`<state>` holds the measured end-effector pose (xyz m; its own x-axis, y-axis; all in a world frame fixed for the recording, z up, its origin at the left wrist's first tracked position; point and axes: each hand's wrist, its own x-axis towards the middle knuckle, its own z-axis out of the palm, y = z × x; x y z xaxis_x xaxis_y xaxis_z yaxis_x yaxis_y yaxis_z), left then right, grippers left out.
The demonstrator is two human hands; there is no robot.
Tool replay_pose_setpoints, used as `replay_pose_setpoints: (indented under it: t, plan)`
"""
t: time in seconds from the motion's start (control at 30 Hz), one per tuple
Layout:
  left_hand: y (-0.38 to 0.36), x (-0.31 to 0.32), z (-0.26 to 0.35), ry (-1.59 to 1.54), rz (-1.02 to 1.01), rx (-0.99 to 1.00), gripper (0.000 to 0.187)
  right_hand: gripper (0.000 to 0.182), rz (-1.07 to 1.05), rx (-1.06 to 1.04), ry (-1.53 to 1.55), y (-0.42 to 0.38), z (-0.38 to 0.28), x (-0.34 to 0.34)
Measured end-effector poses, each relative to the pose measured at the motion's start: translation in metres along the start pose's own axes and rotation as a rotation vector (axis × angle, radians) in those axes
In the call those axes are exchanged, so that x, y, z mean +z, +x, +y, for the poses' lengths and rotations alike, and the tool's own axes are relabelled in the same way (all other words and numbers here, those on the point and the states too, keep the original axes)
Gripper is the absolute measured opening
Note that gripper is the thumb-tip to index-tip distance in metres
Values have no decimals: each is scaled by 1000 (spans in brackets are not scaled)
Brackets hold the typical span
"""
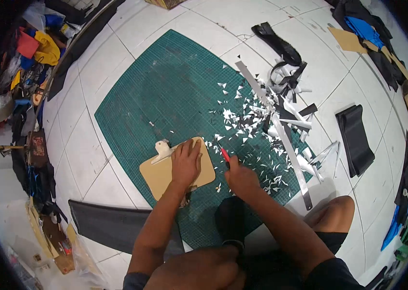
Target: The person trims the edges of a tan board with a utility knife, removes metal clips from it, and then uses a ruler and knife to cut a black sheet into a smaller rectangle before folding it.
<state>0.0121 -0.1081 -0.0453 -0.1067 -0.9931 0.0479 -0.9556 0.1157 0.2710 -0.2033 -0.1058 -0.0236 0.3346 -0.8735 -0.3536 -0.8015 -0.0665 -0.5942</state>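
Note:
My left hand (186, 162) presses flat on a tan clipboard-shaped board (158, 176) with a pale clip at its top left, lying on a green cutting mat (165, 82). A dark piece pokes out under the board's lower edge. My right hand (241, 178) is closed around a red-handled cutter (224, 153), its tip pointing at the board's right edge. Small white and black triangular scraps (242, 121) lie scattered on the mat just beyond the cutter.
Black and white strips (286, 82) pile at the mat's right edge. A folded black piece (354, 140) lies on the white tiles to the right, a dark sheet (110, 222) at lower left. Clutter lines the left and right sides. My knee (334, 212) is lower right.

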Motion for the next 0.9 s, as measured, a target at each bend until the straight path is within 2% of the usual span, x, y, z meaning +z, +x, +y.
replay_pose_setpoints:
  t: [0.07,0.17,0.5,0.7,0.77,0.87,0.9]
  plan:
    - [-4,10,2,49,74,-18,47,30,-14,-18,-16,10,-4,9]
    - [-7,21,-4,-5,53,-78,46,29,-20,-43,-61,19,-9,15]
    - [-13,26,-6,-4,50,-92,47,19,-115,-49,-196,30,-17,10]
    - [-6,22,-6,-6,64,-72,49,19,-137,28,-180,13,-12,4]
    - [-8,23,-9,13,68,-59,51,20,-99,54,-82,2,-4,0]
    - [-3,2,-32,-203,282,-79,53,23,-63,115,96,-5,-2,-26]
    - [-3,-14,-38,-26,365,-130,56,24,-61,140,162,-7,-2,-30]
